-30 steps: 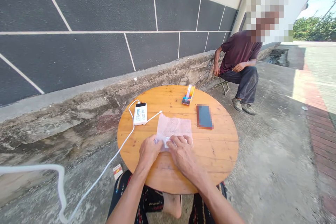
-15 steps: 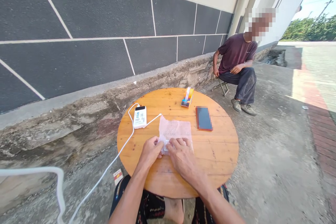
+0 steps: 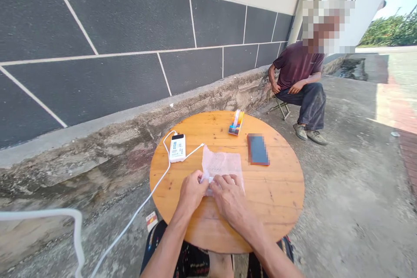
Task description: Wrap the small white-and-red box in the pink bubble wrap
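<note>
A translucent pinkish sheet of bubble wrap (image 3: 221, 163) lies on the round wooden table (image 3: 273, 202), its near edge folded up. My left hand (image 3: 193, 189) pinches the folded part at its left end. Beside it my right hand (image 3: 230, 195) presses its curled fingers onto the same fold. Whatever the fold may enclose is hidden by the wrap and my fingers. Past the sheet's far left corner ends the plug of a short white cable (image 3: 195, 151).
A white power bank (image 3: 177, 147) with a white cord stands at the left. A tape dispenser (image 3: 236, 122) is at the back, a phone (image 3: 258, 150) at the right. Another person (image 3: 298, 69) sits on a folding stool near the wall. A small box (image 3: 151, 220) lies on the ground.
The view has shifted slightly, so everything sits a little further right. My left hand has moved closer to my right hand, and less of the folded wrap shows between them.
</note>
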Demonstrator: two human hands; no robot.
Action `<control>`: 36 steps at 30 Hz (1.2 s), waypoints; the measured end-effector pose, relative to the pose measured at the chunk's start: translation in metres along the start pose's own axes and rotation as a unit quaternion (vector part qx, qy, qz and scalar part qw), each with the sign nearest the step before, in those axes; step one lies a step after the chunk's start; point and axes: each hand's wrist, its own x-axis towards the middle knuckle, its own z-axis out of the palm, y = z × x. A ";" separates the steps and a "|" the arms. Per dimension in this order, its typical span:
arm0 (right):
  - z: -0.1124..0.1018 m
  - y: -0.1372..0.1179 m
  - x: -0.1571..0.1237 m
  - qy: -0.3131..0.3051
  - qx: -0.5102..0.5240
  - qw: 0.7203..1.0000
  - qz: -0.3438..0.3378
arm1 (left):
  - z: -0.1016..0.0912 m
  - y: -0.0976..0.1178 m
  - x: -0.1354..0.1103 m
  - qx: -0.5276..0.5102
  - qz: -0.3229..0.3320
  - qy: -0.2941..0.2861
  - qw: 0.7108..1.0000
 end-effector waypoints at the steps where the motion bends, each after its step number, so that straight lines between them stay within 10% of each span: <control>1: 0.000 0.000 0.000 -0.001 0.001 1.000 -0.001 | 0.001 0.002 -0.001 0.009 0.007 0.010 1.000; 18: -0.005 0.014 0.000 -0.024 0.102 0.994 0.035 | -0.017 0.006 -0.026 -0.102 0.054 -0.159 0.981; 36: -0.013 0.014 0.003 0.024 0.136 0.989 0.049 | 0.005 0.011 -0.041 0.209 0.240 -0.066 0.946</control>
